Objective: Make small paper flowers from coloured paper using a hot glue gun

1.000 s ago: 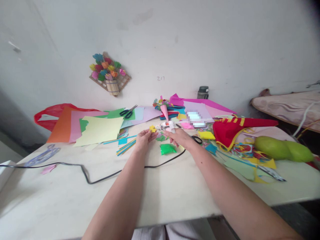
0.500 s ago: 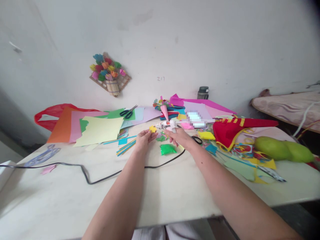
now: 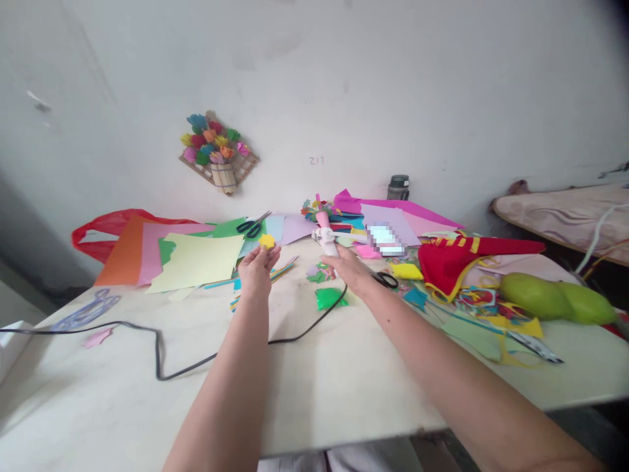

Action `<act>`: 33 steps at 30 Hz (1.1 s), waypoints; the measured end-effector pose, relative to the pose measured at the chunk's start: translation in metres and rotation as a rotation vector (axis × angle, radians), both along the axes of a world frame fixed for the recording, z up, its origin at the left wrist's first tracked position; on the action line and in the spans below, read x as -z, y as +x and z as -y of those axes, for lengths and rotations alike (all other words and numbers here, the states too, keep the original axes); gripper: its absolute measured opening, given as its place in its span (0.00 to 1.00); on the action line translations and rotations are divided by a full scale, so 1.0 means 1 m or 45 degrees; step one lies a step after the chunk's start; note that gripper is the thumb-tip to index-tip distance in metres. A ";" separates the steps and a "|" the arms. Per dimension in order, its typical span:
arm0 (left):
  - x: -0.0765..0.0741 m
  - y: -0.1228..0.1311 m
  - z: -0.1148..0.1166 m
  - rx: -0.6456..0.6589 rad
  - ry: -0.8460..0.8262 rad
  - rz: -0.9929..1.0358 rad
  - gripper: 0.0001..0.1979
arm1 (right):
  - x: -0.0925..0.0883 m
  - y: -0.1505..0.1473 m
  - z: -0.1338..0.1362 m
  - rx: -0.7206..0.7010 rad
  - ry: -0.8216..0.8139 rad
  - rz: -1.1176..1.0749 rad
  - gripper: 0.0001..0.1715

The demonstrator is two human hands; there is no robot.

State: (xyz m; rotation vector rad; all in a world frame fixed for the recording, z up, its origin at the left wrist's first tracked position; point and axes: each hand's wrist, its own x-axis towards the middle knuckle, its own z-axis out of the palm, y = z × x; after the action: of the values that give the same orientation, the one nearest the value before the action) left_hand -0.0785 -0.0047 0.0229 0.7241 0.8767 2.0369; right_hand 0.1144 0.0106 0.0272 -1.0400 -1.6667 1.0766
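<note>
Between the closed fingertips of my left hand point(image 3: 254, 269) is a small yellow paper cutout point(image 3: 266, 241), shaped like a flower or star. My right hand point(image 3: 348, 269) is wrapped round the handle of a white glue gun point(image 3: 328, 241), whose nozzle points left. A black cord point(image 3: 304, 336) runs from below that hand across the table. Colored paper strips point(image 3: 280, 272) lie just right of my left hand. Green paper cutouts point(image 3: 317, 272) and a bright green packet point(image 3: 330, 298) lie between my hands. Behind the glue gun stands a pink cone point(image 3: 322, 219) topped with colorful paper pieces.
Scissors point(image 3: 253, 226) rest on colored sheets point(image 3: 196, 262) at the back left. Black-handled scissors point(image 3: 386, 280) lie by my right wrist. To the right are a yellow packet point(image 3: 407, 271), red cloth point(image 3: 442, 262), green fruits point(image 3: 535, 295) and paper scraps. A bottle point(image 3: 398, 187) stands behind.
My left hand has moved left and slightly up with the yellow cutout, away from the glue gun. My right hand has shifted a little left, and the gun has turned more upright.
</note>
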 end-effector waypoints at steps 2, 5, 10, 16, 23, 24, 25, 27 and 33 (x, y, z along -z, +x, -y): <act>-0.009 -0.005 0.002 -0.076 0.060 0.019 0.04 | -0.004 -0.009 -0.003 0.041 0.036 0.197 0.18; -0.022 -0.009 0.008 -0.173 0.158 0.053 0.03 | -0.007 -0.025 -0.009 0.135 0.223 0.634 0.18; -0.043 -0.012 0.019 -0.184 0.225 0.045 0.03 | -0.004 -0.052 -0.016 0.219 0.283 1.117 0.25; -0.045 -0.004 0.020 -0.032 0.160 -0.144 0.07 | -0.005 -0.082 -0.017 0.183 0.160 1.165 0.25; -0.023 0.021 0.006 -0.005 0.020 -0.142 0.10 | 0.000 -0.104 -0.013 0.042 0.295 1.350 0.21; -0.020 0.024 0.005 -0.009 0.006 -0.143 0.10 | -0.001 -0.105 -0.014 0.026 0.295 1.357 0.20; -0.017 0.026 0.004 -0.006 0.003 -0.145 0.10 | -0.003 -0.104 -0.015 0.020 0.297 1.359 0.20; -0.012 0.029 0.004 0.003 -0.003 -0.138 0.10 | -0.010 -0.095 -0.018 0.023 0.308 1.367 0.19; 0.005 0.037 0.002 0.179 -0.060 -0.130 0.10 | -0.035 -0.020 -0.028 0.190 0.314 1.347 0.13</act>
State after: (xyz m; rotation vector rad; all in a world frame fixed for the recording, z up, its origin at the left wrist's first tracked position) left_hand -0.0414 -0.0064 0.0181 0.8459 0.9023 1.8630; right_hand 0.0946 0.0386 0.0619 -1.6726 -2.3790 0.1461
